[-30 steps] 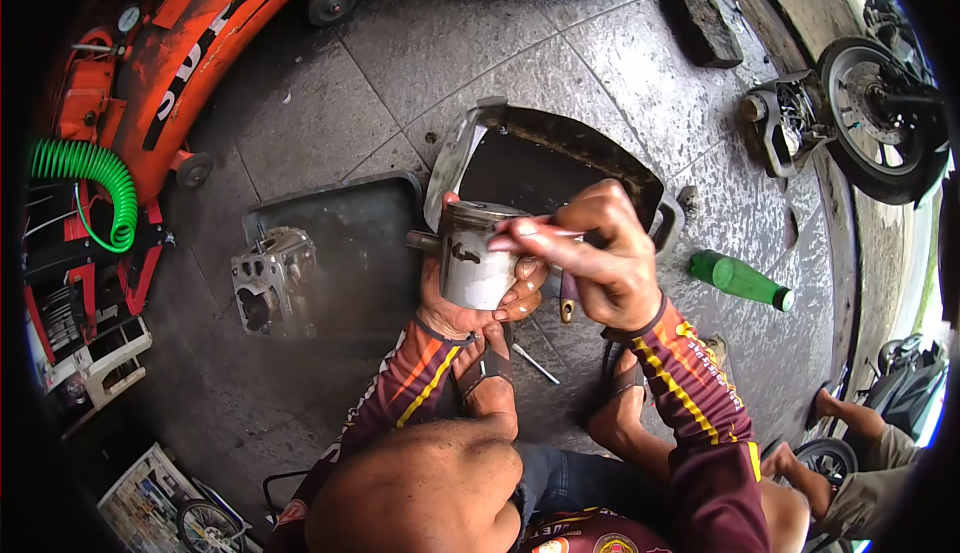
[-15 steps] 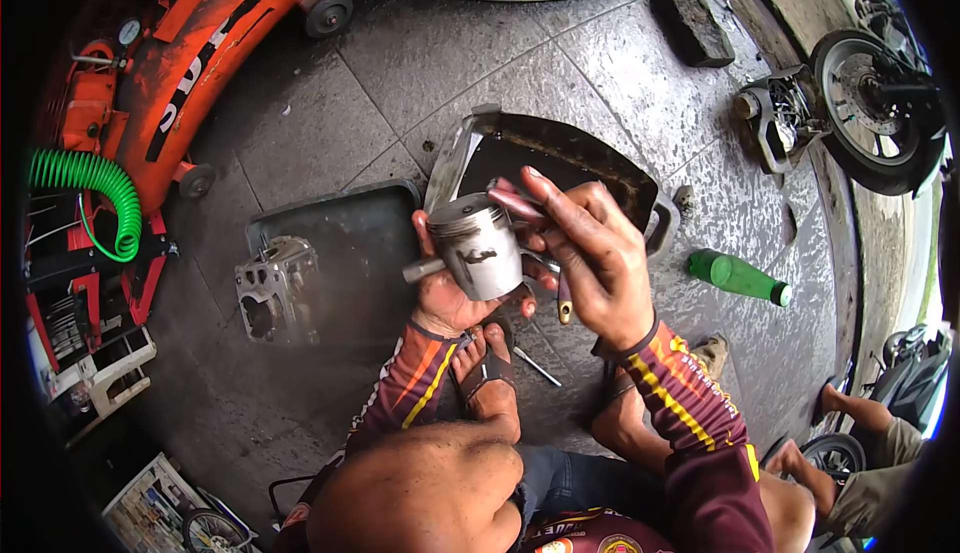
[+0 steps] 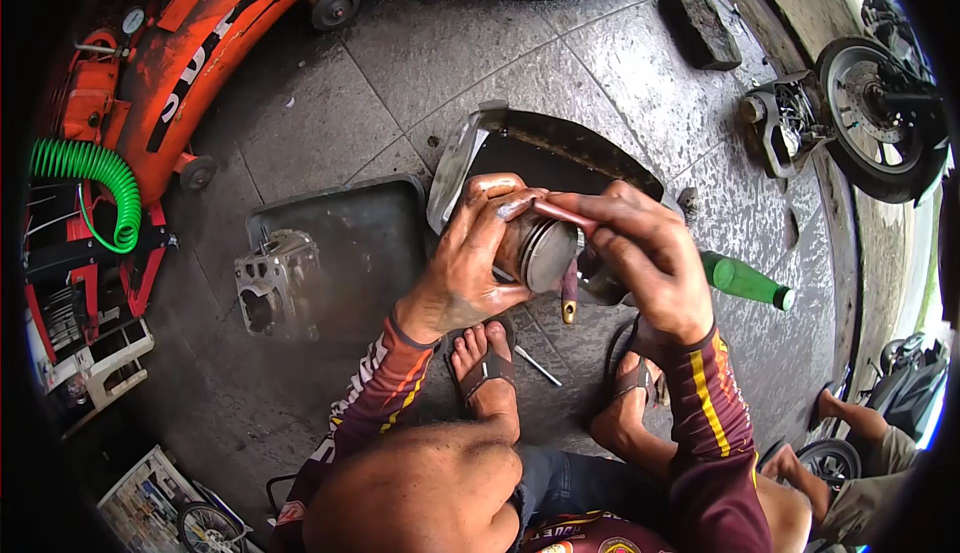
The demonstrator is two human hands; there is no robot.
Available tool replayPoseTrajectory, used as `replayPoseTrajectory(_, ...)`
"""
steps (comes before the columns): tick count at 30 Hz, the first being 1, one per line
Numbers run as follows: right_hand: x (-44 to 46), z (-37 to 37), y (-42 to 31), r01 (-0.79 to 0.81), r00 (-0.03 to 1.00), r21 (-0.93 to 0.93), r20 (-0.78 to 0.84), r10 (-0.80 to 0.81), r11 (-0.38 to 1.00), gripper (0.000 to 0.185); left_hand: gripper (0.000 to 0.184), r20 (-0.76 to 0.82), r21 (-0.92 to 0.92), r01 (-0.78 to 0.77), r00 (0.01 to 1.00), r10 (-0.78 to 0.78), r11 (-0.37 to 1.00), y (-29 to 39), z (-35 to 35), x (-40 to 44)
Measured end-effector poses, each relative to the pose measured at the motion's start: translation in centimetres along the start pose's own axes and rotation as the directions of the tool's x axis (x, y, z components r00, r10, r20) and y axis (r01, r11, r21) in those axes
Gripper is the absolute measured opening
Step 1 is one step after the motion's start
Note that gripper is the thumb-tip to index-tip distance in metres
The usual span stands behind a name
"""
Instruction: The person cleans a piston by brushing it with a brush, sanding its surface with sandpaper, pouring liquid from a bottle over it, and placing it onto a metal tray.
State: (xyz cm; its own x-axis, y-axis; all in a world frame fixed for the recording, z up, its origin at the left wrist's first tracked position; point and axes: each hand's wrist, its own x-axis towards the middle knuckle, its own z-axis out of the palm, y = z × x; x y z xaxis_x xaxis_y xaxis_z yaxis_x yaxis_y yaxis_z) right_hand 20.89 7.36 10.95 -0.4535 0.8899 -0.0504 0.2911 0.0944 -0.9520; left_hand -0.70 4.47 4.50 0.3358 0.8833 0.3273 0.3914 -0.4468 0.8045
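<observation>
Above the pan, my left hand (image 3: 460, 268) is wrapped around a metal piston (image 3: 550, 256), its round crown and ring grooves turned to the right. My right hand (image 3: 655, 263) pinches a slim reddish tool (image 3: 568, 216) whose end meets the upper rim of the piston near my left fingertips. The tool's exact kind cannot be made out. Just below the piston shows a dark handle with a holed, brass-coloured end (image 3: 569, 305); its other end is hidden. Beneath both hands lies an open dark pan (image 3: 610, 153) with a pale rim.
At left a grey tray (image 3: 390, 203) holds an engine cylinder (image 3: 275, 278). A metal rod (image 3: 538, 366) lies between my feet. Around stand a green bottle (image 3: 745, 280), a dark block (image 3: 700, 28), an orange compressor (image 3: 200, 63) and a motorcycle wheel (image 3: 870, 118). Another person's legs (image 3: 850, 433) show at lower right.
The piston has turned from upright to lying on its side, crown to the right. My left hand has come up over it, and my right hand has moved right and lower with the reddish tool.
</observation>
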Motion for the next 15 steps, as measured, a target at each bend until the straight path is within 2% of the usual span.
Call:
replayPoseTrajectory(1,-0.1,-0.6,-0.3,0.005,1.0,0.025,-0.025,-0.004,1.0,0.041,0.088,-0.007,0.003,0.004,1.0,-0.004,1.0,-0.2,0.0,0.0)
replayPoseTrajectory(4,-0.1,-1.0,1.0,-0.012,0.987,-0.049,-0.16,0.004,0.999,0.042,0.081,-0.086,0.218,0.01,0.996,0.009,0.976,-1.1,0.1,0.3)
replayPoseTrajectory(5,0.1,-0.8,0.9,-0.012,0.987,-0.052,-0.158,0.004,0.999,0.042,0.081,-0.089,0.216,0.011,0.996,0.009,0.976,-1.2,0.0,0.4)
replayPoseTrajectory(7,0.3,0.1,0.9,-0.052,0.981,-0.234,-0.192,0.006,0.971,0.043,0.08,-0.096,0.299,0.035,0.995,-0.006,0.954,-1.4,-0.1,0.5)
replayPoseTrajectory(8,0.4,0.5,1.1,-0.057,0.979,-0.213,-0.205,0.012,0.975,0.043,0.079,-0.104,0.317,0.023,0.995,0.01,0.948,-1.6,0.0,0.7)
replayPoseTrajectory(9,0.5,0.9,1.1,-0.061,0.979,-0.215,-0.201,0.017,0.975,0.043,0.079,-0.106,0.313,0.028,0.994,0.005,0.949,-1.6,0.1,0.8)
replayPoseTrajectory(12,0.7,1.9,1.7,-0.013,0.99,-0.414,-0.135,-0.047,0.91,0.044,0.076,-0.028,0.398,0.024,1.0,-0.013,0.917,-1.5,0.3,1.0)
replayPoseTrajectory(15,0.4,2.4,1.7,-0.024,0.993,-0.432,-0.117,-0.03,0.902,0.047,0.072,0.012,0.478,0.012,1.0,-0.021,0.878,-1.7,0.5,1.0)
